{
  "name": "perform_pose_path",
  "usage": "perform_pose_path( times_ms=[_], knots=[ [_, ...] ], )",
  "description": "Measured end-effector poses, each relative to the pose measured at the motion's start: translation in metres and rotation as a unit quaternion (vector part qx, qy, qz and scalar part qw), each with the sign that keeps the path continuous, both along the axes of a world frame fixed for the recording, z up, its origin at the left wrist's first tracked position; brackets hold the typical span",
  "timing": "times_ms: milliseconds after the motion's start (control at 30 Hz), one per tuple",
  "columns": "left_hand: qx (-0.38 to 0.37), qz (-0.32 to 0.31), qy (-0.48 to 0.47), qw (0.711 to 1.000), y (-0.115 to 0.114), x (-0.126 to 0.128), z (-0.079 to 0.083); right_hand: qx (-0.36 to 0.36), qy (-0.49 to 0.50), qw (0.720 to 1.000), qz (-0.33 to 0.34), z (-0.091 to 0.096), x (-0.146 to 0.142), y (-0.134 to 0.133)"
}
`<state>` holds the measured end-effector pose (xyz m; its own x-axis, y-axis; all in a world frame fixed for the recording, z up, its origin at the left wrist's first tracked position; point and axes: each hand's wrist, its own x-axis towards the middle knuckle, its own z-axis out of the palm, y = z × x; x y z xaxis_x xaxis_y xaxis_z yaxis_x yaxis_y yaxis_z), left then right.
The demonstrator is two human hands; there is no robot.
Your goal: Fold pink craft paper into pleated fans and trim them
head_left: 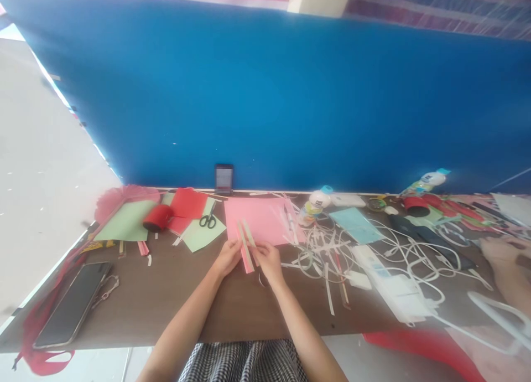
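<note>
My left hand [228,256] and my right hand [266,258] meet at the middle of the brown table [166,293]. Both pinch a narrow folded pink paper strip [245,250] that points away from me, its far end lying over a pink paper sheet [257,218]. A paler strip lies alongside the pink one between my fingers. The fingers of both hands are closed around the strips.
Black-handled scissors [208,220] lie on green paper [203,235] to the left, near a red roll [157,217]. A phone [72,310] lies far left, another stands at the blue partition [224,178]. White paper strips [319,249], glue bottles [317,202], cables [415,249] sit right. Another person's hand [504,254] is far right.
</note>
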<state>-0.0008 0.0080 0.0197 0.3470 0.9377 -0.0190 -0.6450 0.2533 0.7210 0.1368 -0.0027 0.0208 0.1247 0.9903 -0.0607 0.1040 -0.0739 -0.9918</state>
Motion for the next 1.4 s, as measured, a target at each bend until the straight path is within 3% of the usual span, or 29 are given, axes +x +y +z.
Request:
perform_pose_path(
  times_ms=[100,200,300,367,433,500,567,600,733,833,933,1100,1400],
  knots=[
    [-0.025,0.051,-0.020,0.998,0.000,0.001,-0.002,0.042,-0.052,0.996,-0.061,-0.002,0.002,-0.002],
    [-0.044,0.053,-0.030,0.997,-0.001,0.004,-0.006,0.111,-0.128,0.982,-0.084,-0.001,0.000,-0.009],
    [-0.047,0.028,-0.036,0.998,0.000,0.006,-0.010,0.171,-0.176,0.969,-0.028,0.006,-0.005,-0.018],
    [-0.054,0.018,-0.053,0.997,0.001,0.005,-0.012,0.184,-0.154,0.970,0.036,0.011,-0.005,-0.022],
    [-0.070,0.013,-0.079,0.994,0.002,0.002,-0.014,0.163,-0.084,0.981,0.065,0.015,0.000,-0.022],
    [-0.095,-0.005,-0.103,0.990,0.001,-0.002,-0.016,0.117,-0.006,0.992,0.040,0.018,0.007,-0.016],
    [-0.118,-0.051,-0.122,0.984,-0.002,-0.005,-0.018,0.068,0.061,0.996,0.012,0.020,0.014,-0.007],
    [-0.125,-0.080,-0.130,0.980,-0.004,-0.005,-0.020,0.044,0.097,0.994,0.029,0.020,0.016,-0.003],
    [-0.120,-0.165,-0.141,0.969,-0.010,-0.003,-0.025,-0.041,0.227,0.955,0.186,0.019,0.020,0.007],
    [-0.101,-0.189,-0.132,0.968,-0.010,-0.001,-0.024,-0.053,0.290,0.937,0.185,0.016,0.025,0.009],
    [-0.091,-0.186,-0.112,0.972,-0.006,-0.002,-0.018,-0.042,0.317,0.935,0.153,0.015,0.036,0.011],
    [-0.112,-0.145,-0.061,0.981,-0.001,-0.001,-0.012,-0.020,0.293,0.942,0.160,0.025,0.052,0.014],
    [-0.086,-0.167,0.010,0.982,-0.004,0.000,-0.008,-0.027,0.270,0.948,0.165,0.025,0.036,0.015]
  ],
)
